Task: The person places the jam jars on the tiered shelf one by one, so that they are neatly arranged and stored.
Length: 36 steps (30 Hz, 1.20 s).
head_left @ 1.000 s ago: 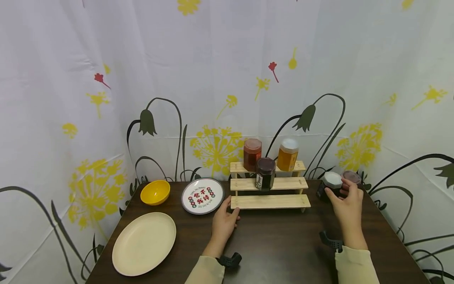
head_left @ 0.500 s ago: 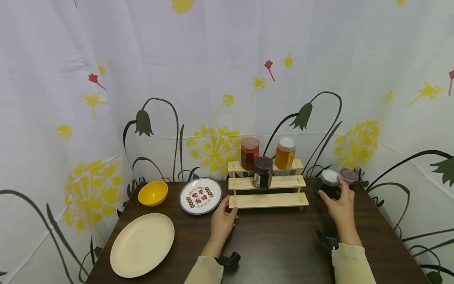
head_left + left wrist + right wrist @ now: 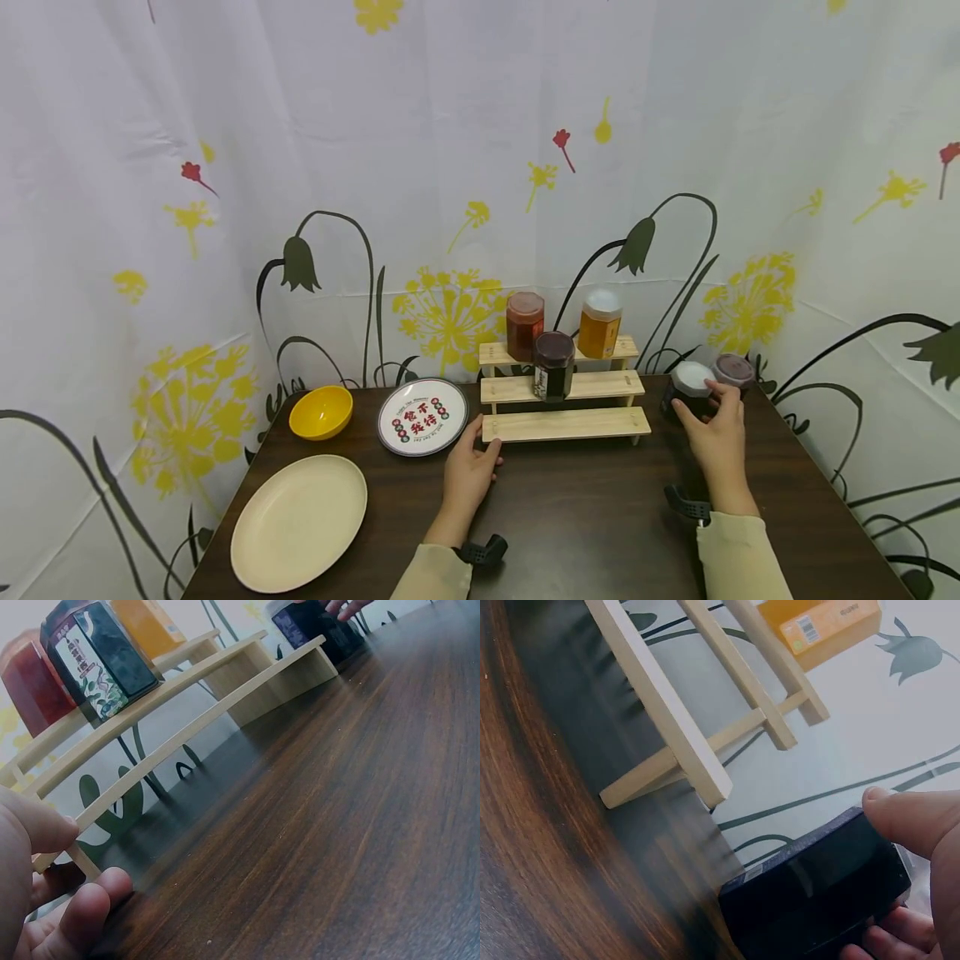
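My left hand (image 3: 468, 471) holds the left end of a three-tier wooden display rack (image 3: 566, 425), thumb at the lowest shelf in the left wrist view. My right hand (image 3: 722, 442) grips a dark jar with a white lid (image 3: 688, 392) right of the rack. In the right wrist view its thumb lies on one side of the dark jar (image 3: 817, 885), fingers on the other. Behind that hand shows a jar with a purplish lid (image 3: 733, 369). The rack carries a red jar (image 3: 524, 325) and an amber honey jar (image 3: 600, 327) on top, and a dark jar (image 3: 553, 367) on the middle shelf.
Left of the rack lies a round plate with red characters (image 3: 422, 417). A yellow bowl (image 3: 321, 412) stands farther left, with a large cream oval plate (image 3: 298, 523) in front. A flower-print curtain (image 3: 450, 167) hangs behind the dark wooden table (image 3: 585, 525).
My right hand has shifted slightly left, its fingers closer around the white-lidded jar. The head view has turned a little to the right. My left hand stays at the rack.
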Each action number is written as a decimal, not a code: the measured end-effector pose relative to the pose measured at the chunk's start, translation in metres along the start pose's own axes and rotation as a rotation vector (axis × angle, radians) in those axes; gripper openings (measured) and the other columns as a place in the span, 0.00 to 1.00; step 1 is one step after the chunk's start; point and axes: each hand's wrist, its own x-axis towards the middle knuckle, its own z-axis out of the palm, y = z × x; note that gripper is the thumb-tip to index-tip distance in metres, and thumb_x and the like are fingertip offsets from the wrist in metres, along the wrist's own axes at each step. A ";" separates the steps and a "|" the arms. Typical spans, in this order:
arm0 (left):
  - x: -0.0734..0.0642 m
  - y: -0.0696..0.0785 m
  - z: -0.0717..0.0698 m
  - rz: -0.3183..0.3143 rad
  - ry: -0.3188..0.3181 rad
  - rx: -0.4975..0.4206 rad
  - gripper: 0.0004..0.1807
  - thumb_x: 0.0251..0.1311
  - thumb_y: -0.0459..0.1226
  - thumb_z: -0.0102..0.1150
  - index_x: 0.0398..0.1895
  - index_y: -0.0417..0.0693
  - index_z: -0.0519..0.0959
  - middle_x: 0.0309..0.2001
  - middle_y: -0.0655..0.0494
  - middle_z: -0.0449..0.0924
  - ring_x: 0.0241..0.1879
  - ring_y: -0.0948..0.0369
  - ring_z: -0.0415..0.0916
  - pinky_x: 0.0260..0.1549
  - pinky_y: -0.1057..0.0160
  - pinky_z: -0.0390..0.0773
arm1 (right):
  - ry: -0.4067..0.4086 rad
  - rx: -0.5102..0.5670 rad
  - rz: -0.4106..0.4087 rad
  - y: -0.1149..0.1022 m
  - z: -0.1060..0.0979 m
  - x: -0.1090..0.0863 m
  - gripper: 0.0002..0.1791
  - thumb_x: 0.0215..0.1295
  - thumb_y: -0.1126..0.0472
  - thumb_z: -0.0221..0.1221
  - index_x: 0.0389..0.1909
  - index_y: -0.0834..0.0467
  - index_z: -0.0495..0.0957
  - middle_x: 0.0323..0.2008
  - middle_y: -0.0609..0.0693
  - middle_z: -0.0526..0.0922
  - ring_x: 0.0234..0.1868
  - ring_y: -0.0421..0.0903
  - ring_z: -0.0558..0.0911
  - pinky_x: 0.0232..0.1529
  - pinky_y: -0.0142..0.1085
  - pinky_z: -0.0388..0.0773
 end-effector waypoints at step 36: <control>0.000 0.000 0.000 0.006 0.003 -0.004 0.34 0.75 0.43 0.68 0.82 0.57 0.71 0.61 0.50 0.86 0.23 0.62 0.82 0.22 0.62 0.84 | -0.134 -0.053 0.092 0.015 0.004 0.002 0.51 0.63 0.62 0.77 0.79 0.72 0.59 0.72 0.77 0.65 0.74 0.74 0.67 0.75 0.69 0.65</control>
